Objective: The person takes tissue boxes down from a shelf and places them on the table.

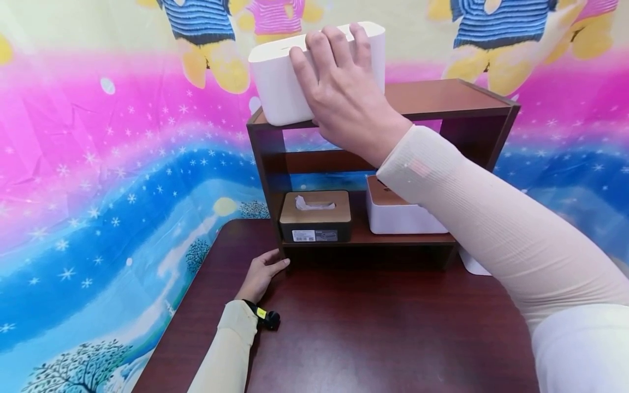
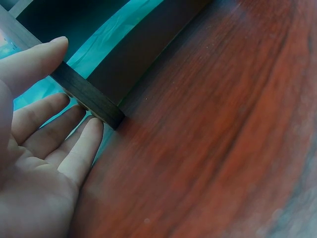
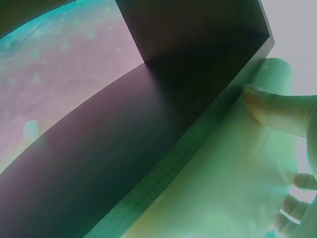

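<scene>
In the head view my right hand point(image 1: 346, 93) grips a white rounded box point(image 1: 280, 87) from above, fingers over its top edge. The box is tilted at the front left of the brown shelf's top board point(image 1: 422, 98). In the right wrist view, my thumb point(image 3: 277, 109) lies along the box's side point(image 3: 233, 158), close to the shelf's edge. My left hand point(image 1: 257, 278) is at the foot of the shelf's left side panel point(image 2: 81, 89). Its relaxed fingers point(image 2: 81, 153) touch the panel's outer face, and the thumb crosses its front edge.
On the shelf's lower board stand a black tissue box point(image 1: 316, 218) with a wood-coloured lid and a white box point(image 1: 408, 218) with a brown lid. Part of another white object point(image 1: 474, 265) shows beyond the right side. Everything rests on a dark red table point(image 1: 383, 327), with a printed cloth point(image 1: 123, 191) behind.
</scene>
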Action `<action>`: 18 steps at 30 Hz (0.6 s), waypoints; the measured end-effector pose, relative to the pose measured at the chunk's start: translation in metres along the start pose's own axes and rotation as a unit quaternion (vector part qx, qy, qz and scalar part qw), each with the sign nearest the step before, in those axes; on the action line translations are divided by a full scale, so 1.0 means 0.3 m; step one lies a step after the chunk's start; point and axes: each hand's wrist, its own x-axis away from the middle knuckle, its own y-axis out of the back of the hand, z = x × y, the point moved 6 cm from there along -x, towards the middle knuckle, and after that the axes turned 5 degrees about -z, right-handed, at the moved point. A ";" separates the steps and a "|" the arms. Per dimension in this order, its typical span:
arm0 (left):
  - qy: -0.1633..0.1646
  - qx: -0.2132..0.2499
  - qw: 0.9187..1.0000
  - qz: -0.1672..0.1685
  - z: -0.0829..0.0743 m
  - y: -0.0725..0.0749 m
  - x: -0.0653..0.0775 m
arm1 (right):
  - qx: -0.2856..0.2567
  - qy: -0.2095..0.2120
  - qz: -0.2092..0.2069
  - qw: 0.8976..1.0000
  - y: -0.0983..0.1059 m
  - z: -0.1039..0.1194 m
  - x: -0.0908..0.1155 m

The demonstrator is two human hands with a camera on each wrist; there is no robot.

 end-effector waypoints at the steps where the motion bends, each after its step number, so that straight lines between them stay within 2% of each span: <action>1: 0.000 0.000 1.000 -0.001 0.001 0.001 0.000 | 0.001 0.003 0.000 1.000 0.000 0.001 0.000; 4: 0.000 0.000 1.000 0.000 0.005 0.004 -0.003 | 0.004 0.016 -0.034 0.999 0.014 0.001 -0.010; 5: -0.001 0.001 1.000 0.001 0.007 0.004 -0.005 | 0.001 0.015 -0.032 0.999 0.016 -0.001 -0.015; 8: 0.000 0.001 1.000 0.005 0.014 0.008 -0.013 | -0.005 0.015 0.001 1.000 -0.004 -0.005 -0.032; 11: 0.004 -0.003 1.000 0.004 0.017 0.014 -0.013 | -0.025 0.000 0.074 0.997 -0.050 -0.010 -0.039; 12: 0.007 -0.004 1.000 0.004 0.018 0.014 -0.012 | -0.030 -0.002 0.084 0.996 -0.062 -0.011 -0.039; 14: 0.006 -0.007 1.000 0.004 0.016 0.012 -0.006 | -0.036 -0.007 0.091 0.995 -0.076 -0.015 -0.038; 18: 0.000 -0.001 1.000 0.006 0.015 0.005 -0.009 | -0.035 -0.008 0.078 0.996 -0.076 -0.018 -0.036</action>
